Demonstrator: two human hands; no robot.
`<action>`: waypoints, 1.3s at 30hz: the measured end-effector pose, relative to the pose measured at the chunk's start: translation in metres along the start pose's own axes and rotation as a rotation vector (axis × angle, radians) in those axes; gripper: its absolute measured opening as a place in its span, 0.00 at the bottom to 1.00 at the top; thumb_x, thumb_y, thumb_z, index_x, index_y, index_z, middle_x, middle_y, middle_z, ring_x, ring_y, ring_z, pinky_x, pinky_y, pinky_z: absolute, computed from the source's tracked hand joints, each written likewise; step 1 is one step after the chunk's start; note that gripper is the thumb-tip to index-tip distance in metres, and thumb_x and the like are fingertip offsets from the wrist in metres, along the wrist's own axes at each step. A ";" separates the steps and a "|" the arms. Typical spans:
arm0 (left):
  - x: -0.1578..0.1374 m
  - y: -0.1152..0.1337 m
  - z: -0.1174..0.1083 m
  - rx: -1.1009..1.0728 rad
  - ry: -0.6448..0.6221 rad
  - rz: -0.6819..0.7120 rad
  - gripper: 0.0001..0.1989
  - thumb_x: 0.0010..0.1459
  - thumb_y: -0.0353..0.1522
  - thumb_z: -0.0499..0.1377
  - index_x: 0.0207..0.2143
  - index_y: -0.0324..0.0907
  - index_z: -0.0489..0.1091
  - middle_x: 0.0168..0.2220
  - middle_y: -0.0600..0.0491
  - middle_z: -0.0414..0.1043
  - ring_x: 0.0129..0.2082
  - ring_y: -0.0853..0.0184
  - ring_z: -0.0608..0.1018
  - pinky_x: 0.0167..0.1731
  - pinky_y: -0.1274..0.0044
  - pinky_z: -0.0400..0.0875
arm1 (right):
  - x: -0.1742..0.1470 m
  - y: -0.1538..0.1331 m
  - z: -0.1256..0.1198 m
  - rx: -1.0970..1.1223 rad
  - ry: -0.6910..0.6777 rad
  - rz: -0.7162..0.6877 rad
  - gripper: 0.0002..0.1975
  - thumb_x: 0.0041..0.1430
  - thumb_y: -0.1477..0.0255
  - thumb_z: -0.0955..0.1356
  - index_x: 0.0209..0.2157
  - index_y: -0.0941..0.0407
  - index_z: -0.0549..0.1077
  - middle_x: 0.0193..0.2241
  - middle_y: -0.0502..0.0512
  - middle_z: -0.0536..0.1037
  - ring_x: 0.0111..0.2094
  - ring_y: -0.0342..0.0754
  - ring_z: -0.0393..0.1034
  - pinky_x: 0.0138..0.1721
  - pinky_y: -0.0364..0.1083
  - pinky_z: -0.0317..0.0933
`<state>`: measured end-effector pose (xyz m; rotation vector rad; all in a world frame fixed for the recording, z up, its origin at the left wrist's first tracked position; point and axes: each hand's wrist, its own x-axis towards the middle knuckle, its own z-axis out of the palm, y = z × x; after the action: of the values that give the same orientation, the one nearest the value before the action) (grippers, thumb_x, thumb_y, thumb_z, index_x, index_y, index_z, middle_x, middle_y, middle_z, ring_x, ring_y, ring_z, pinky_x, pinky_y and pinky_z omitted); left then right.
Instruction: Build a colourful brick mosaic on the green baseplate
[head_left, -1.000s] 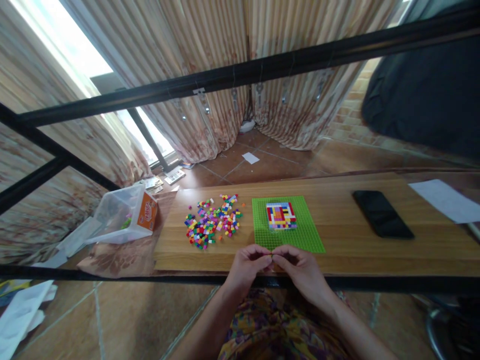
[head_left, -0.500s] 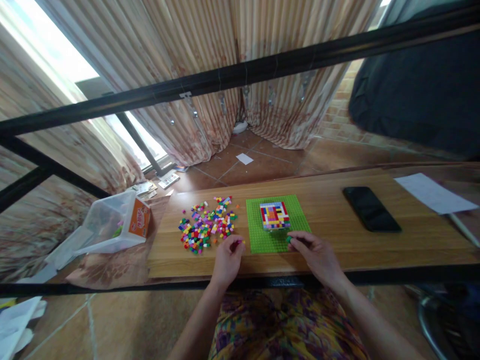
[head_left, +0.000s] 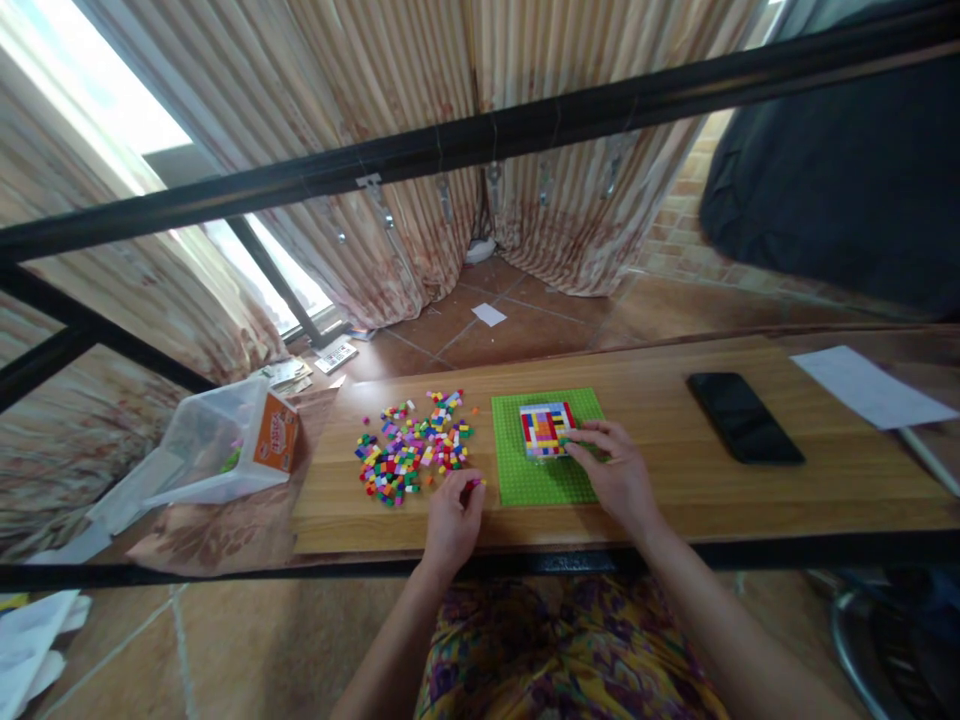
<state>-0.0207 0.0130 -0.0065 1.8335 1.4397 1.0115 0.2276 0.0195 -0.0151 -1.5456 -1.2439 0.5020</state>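
Observation:
On the green baseplate (head_left: 517,480) stands a block of many-coloured toy bricks (head_left: 544,430) with a pale rim along its far side. My right hand (head_left: 619,470) reaches over the plate, thumb and forefinger pinched on a small green brick (head_left: 565,440) at the block's right front edge. Whether that brick is pressed into place cannot be made out. Left of the plate, my left hand (head_left: 454,515) hovers low over the table, its fingertips closed on a small pink brick (head_left: 475,483). A loose pile of small bricks (head_left: 409,455) lies just beyond it.
The wooden table (head_left: 675,510) also carries a black phone (head_left: 742,417) and a white paper sheet (head_left: 870,385) on the right. At the left lies a clear plastic box (head_left: 217,470) with an orange label. A black metal bar (head_left: 465,145) crosses beyond the table.
My right hand has moved forward and left with the green brick, from the plate's near edge to the brick block. My left hand has stayed nearly in place.

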 end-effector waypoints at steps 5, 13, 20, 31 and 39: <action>-0.001 0.001 0.001 0.004 0.001 0.004 0.07 0.60 0.30 0.55 0.36 0.40 0.74 0.34 0.50 0.77 0.36 0.65 0.78 0.39 0.74 0.73 | 0.000 0.009 0.005 0.031 0.014 0.052 0.14 0.52 0.57 0.71 0.35 0.50 0.82 0.47 0.58 0.73 0.50 0.54 0.68 0.53 0.57 0.61; -0.001 -0.001 0.002 0.011 0.010 0.031 0.07 0.61 0.30 0.56 0.36 0.40 0.74 0.33 0.50 0.76 0.35 0.66 0.77 0.37 0.76 0.72 | 0.000 0.010 0.009 0.083 0.034 0.112 0.13 0.50 0.58 0.72 0.34 0.50 0.82 0.46 0.58 0.75 0.50 0.54 0.68 0.52 0.56 0.61; -0.001 -0.004 0.004 0.030 0.014 0.053 0.07 0.61 0.29 0.55 0.36 0.40 0.73 0.33 0.50 0.76 0.35 0.65 0.77 0.38 0.75 0.71 | 0.005 0.005 0.007 0.084 0.063 0.105 0.17 0.51 0.56 0.71 0.35 0.54 0.81 0.43 0.59 0.77 0.46 0.54 0.70 0.48 0.54 0.62; -0.002 -0.002 0.003 0.031 0.003 0.047 0.06 0.62 0.28 0.55 0.37 0.40 0.73 0.34 0.50 0.76 0.36 0.65 0.77 0.39 0.75 0.70 | 0.015 -0.001 0.015 -0.164 0.043 0.129 0.27 0.53 0.52 0.68 0.44 0.60 0.77 0.40 0.65 0.78 0.38 0.54 0.71 0.44 0.55 0.64; -0.002 -0.003 0.004 0.014 0.006 0.026 0.06 0.61 0.29 0.56 0.37 0.40 0.74 0.34 0.51 0.76 0.35 0.66 0.77 0.39 0.75 0.70 | 0.005 -0.009 0.020 -0.153 0.043 0.084 0.25 0.58 0.53 0.66 0.46 0.59 0.75 0.41 0.64 0.80 0.37 0.52 0.72 0.42 0.52 0.65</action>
<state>-0.0189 0.0116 -0.0120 1.8654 1.4331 1.0228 0.2094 0.0325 -0.0128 -1.7348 -1.2108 0.4330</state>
